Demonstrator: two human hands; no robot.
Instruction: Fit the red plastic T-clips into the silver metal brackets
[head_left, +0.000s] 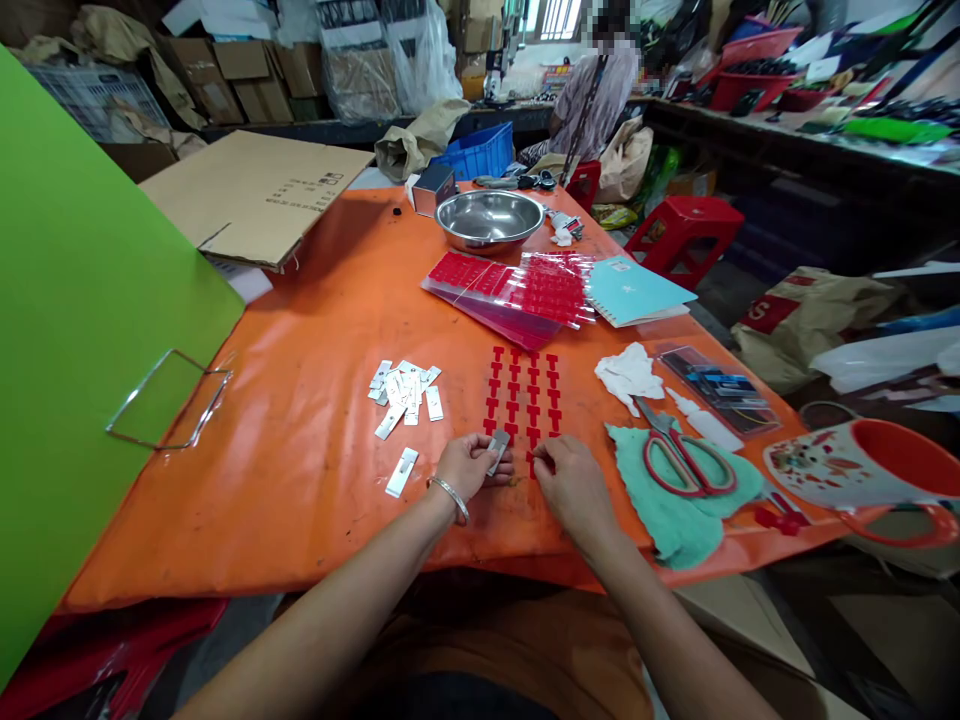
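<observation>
My left hand (474, 467) pinches a small grey rectangular plate (497, 451) between thumb and fingers, just left of several rows of red T-shaped pieces (533, 390) lying on the orange table cover (315, 400). At the near end of those rows, my right hand (571, 482) has its thumb and fingertips pressed together; what they hold, if anything, is too small to make out. One white rectangular plate (403, 472) lies alone to the left of my left hand. Beyond it is a loose pile of similar white plates (405, 390).
Red-handled scissors (686, 462) rest on a green cloth (652, 500) at right, beside a large mug (825, 465). Red sheets (510, 290), a blue notebook (637, 290) and a steel bowl (490, 220) lie farther back. A green board (90, 330) stands at left. A person (592, 95) sits behind.
</observation>
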